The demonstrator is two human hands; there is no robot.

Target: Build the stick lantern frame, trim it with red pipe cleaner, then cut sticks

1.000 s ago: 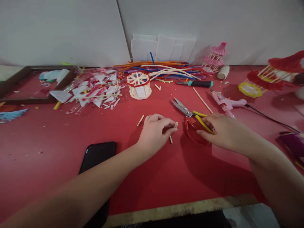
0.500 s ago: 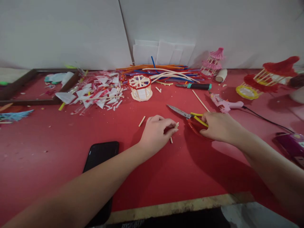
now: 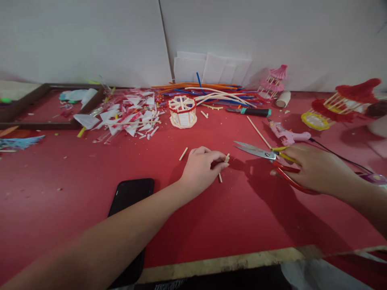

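Between thumb and fingertips, my left hand (image 3: 203, 166) pinches short cream stick pieces (image 3: 227, 158) just above the red tabletop. One cut stick (image 3: 183, 154) lies to the left of that hand, and another (image 3: 220, 177) lies just below its fingertips. My right hand (image 3: 314, 167) grips the scissors (image 3: 260, 151), which have red and yellow handles; their blades are slightly parted and point left. Behind the blades rests a longer cream stick (image 3: 258, 131). A small round cage-like model (image 3: 182, 112) with a red top ring stands beyond my left hand.
A pink glue gun (image 3: 287, 133) with a black cord lies at right, near a utility knife (image 3: 252, 112). Coloured pipe cleaners (image 3: 223, 94) are piled at the back. Scraps (image 3: 130, 114), a dark frame (image 3: 39, 123) and a phone (image 3: 131, 197) occupy the left. Pagoda models (image 3: 344, 102) stand far right.
My right hand has moved right with the scissors, away from my left hand. The left hand keeps its pinch on the stick pieces. The view has shifted slightly.
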